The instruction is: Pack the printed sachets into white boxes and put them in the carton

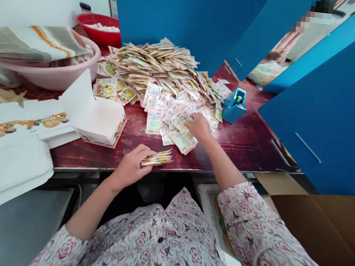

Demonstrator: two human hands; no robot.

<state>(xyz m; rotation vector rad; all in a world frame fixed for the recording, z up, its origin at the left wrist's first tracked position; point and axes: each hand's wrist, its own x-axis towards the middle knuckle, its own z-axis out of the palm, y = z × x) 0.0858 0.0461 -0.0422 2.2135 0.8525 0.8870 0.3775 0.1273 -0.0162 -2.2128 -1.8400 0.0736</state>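
Note:
My left hand [133,165] is closed around a small stack of flat printed packets [159,158] at the table's front edge. The packets stick out to the right of its thumb and fingers. My right hand [201,128] reaches over the loose packets [153,121] spread on the table, its fingers curled and pinching one packet [182,121]. Behind them rises a large heap of the same small packets [159,65]. An open white box [102,120] with an orange printed side stands left of my hands.
Flat white cartons [7,160] lie at the left, below a pink basin [53,72] with a striped cloth [30,43] over it. A red basin [101,30] stands behind. Right of the heap is a blue tape dispenser [233,107]. Blue panels [190,19] border the table.

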